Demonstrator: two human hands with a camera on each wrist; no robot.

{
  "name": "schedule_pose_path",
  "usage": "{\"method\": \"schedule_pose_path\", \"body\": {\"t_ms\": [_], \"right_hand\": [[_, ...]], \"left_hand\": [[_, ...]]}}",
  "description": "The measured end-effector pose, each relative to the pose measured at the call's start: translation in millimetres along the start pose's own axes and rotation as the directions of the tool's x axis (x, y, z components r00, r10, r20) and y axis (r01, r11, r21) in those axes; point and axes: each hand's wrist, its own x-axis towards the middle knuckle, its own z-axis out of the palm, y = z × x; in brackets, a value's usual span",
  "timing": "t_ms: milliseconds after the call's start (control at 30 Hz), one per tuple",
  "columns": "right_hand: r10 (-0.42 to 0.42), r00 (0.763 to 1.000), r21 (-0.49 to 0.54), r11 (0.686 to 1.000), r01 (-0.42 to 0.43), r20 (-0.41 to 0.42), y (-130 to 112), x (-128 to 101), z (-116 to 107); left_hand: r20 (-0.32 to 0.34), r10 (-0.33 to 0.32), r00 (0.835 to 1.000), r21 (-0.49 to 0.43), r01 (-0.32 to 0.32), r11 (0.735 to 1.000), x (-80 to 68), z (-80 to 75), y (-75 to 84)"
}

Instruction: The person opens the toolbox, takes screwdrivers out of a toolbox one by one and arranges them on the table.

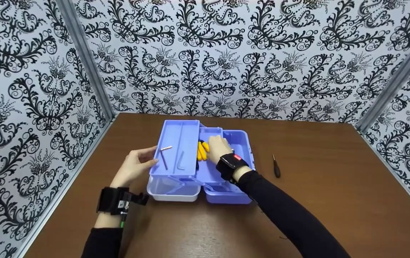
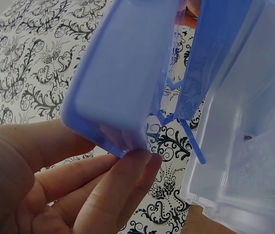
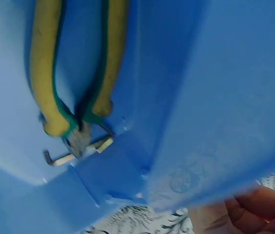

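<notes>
A blue toolbox (image 1: 242,150) stands open on the brown table (image 1: 334,200), its upper tray (image 1: 176,138) swung out to the left. My left hand (image 1: 135,166) touches that tray's left rim with straight fingers (image 2: 127,180) under the edge. Two hex keys (image 1: 164,159) lie in the tray. My right hand (image 1: 219,147) reaches down into the box's middle, just right of yellow-handled pliers (image 1: 201,150). In the right wrist view the pliers (image 3: 45,87) lie on the box floor with no finger on them. The right hand's fingers are hidden.
A small dark screwdriver (image 1: 276,166) lies on the table right of the box. A clear lower compartment (image 1: 172,190) shows at the box's front left. Patterned walls (image 1: 29,107) close in the table on the left, back and right.
</notes>
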Motion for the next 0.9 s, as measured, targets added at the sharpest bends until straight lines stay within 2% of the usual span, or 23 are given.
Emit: {"method": "schedule_pose_path", "body": {"t_ms": [233,367,533,567,667,767,800,900], "right_hand": [[0.027,0.998,0.031,0.999,-0.028,0.05,-5,-6,-29],[0.058,0.995,0.036,0.997,-0.061,0.08,0,-8,-43],[0.073,0.995,0.081,0.994,-0.079,0.074,13,-11,-53],[0.051,0.997,0.079,0.995,-0.055,0.056,28,-6,-42],[0.048,0.998,0.067,0.996,-0.051,0.045,39,-8,-46],[0.04,0.999,0.056,0.998,-0.042,0.034,49,-11,-51],[0.064,0.997,0.063,0.996,-0.066,0.047,40,-18,-65],[0.078,0.996,0.073,0.994,-0.08,0.039,52,-21,-68]], "left_hand": [[-0.001,0.004,1.0,-0.003,-0.004,1.0,0.2,0.4,-1.0],[-0.002,-0.003,1.0,0.005,0.003,1.0,1.3,1.2,-1.4],[0.008,-0.008,1.0,0.011,0.007,1.0,2.3,2.0,-2.5],[0.009,-0.005,1.0,0.01,0.005,1.0,2.3,2.0,-2.7],[0.011,0.002,1.0,0.019,-0.002,1.0,1.9,1.2,-2.8],[0.009,-0.006,1.0,0.016,0.005,1.0,1.6,0.8,-3.0],[0.01,-0.01,1.0,0.012,0.01,1.0,1.5,0.9,-3.1],[0.008,-0.027,1.0,-0.009,0.027,1.0,1.6,1.4,-2.8]]}}
